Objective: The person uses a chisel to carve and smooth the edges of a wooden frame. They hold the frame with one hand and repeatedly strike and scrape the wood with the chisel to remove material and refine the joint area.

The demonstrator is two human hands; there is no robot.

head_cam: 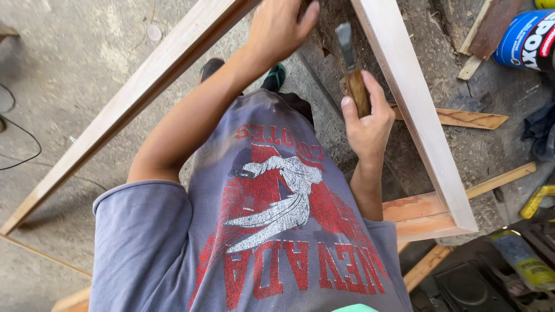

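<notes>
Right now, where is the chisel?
In the head view, upper middle: the wooden-handled chisel is upright in the right hand, beside the pale wooden frame.

A wooden-handled chisel with a flat grey steel blade stands upright, blade up. It lies inside the pale rectangular wooden frame, near its right rail.

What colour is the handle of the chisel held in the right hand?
Brown wood grain, on the wooden-handled chisel gripped by the right hand; head view.
</notes>
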